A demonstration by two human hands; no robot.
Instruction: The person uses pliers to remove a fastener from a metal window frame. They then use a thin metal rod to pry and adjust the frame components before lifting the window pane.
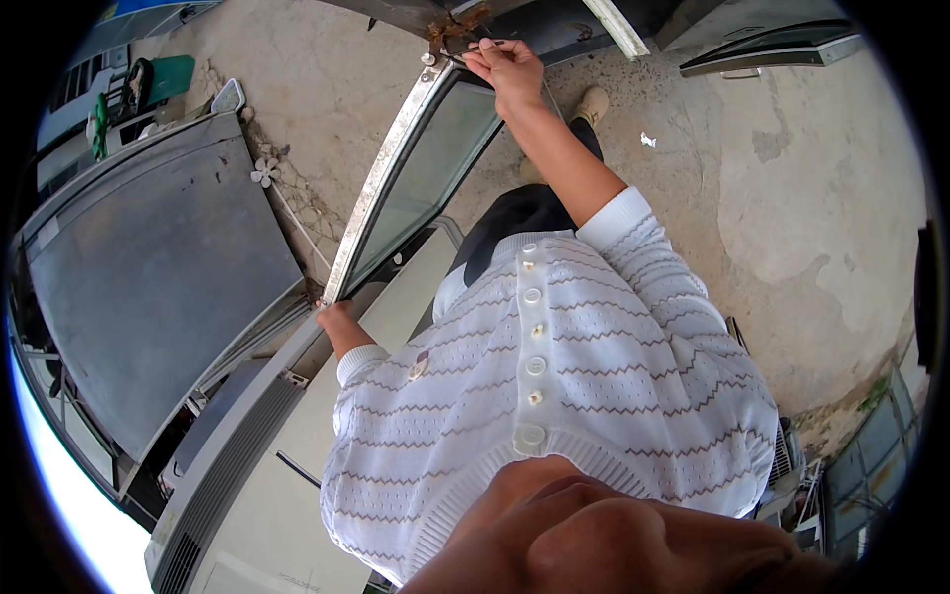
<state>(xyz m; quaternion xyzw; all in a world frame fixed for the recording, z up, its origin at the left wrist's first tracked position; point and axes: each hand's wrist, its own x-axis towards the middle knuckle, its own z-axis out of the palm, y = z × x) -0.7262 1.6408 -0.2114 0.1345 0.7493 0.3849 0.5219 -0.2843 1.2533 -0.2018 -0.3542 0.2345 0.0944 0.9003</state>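
A glass panel in a worn white metal frame (381, 188) stands at a slant in front of me, with greenish glass (426, 163). My left hand (337, 319) is at the near end of this frame, closed round its edge; most of its fingers are hidden. My right hand (507, 74) is at the far corner, thumb and fingers pinched together. Something thin and dark seems to be in the pinch, too small to name. Just beyond the fingertips is a rusty metal bracket (457, 28) on a dark metal body, close to a small knob (428, 59) on the frame's corner.
To the left stands a large grey metal panel (168, 267). A long beige appliance casing (287, 475) with a vent grille lies at the lower left. Another dark glass panel (777, 48) rests at the upper right. A white scrap (647, 140) lies on the concrete floor (683, 198).
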